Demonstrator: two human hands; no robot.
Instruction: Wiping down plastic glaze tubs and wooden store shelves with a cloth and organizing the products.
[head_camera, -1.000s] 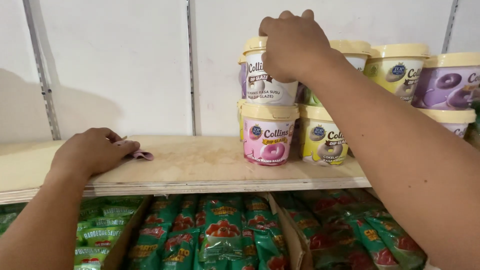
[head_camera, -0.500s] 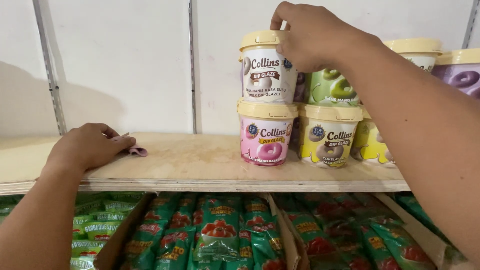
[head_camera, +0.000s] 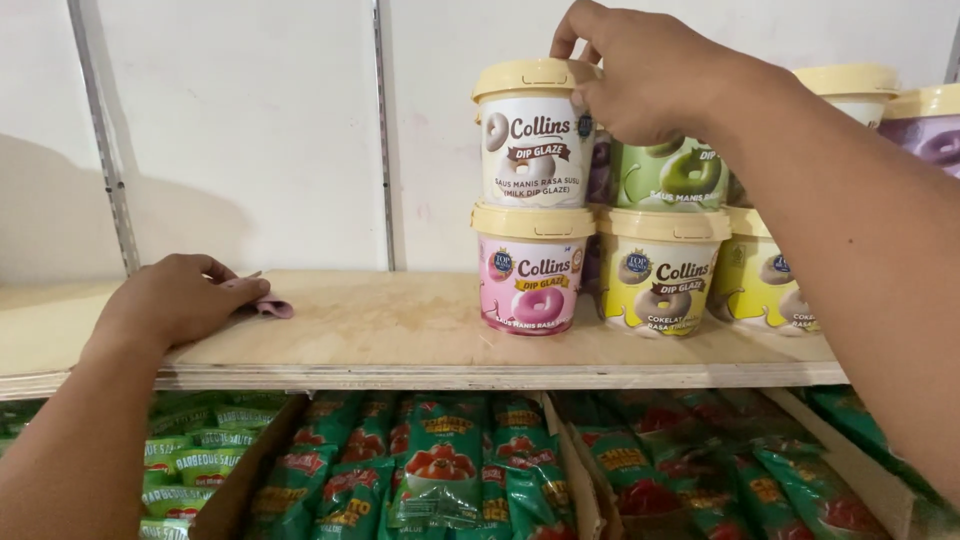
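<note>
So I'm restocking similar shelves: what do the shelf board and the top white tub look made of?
Shelf board: looks like unfinished plywood, with layered edge, pale grain and stains. White tub: probably plastic, with a glossy label and matte cream lid.

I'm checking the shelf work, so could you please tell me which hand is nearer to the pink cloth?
Left. The left hand rests on the pink cloth; the right hand is far off, on the white-labelled tub.

A pale plywood shelf board (head_camera: 400, 330) carries a small pink cloth (head_camera: 268, 305) at nine o'clock, and at three o'clock a row of yellow-lidded plastic tubs: pink-labelled (head_camera: 533, 268), yellow-labelled (head_camera: 660, 275), another yellow-labelled tub (head_camera: 775, 275).
</note>
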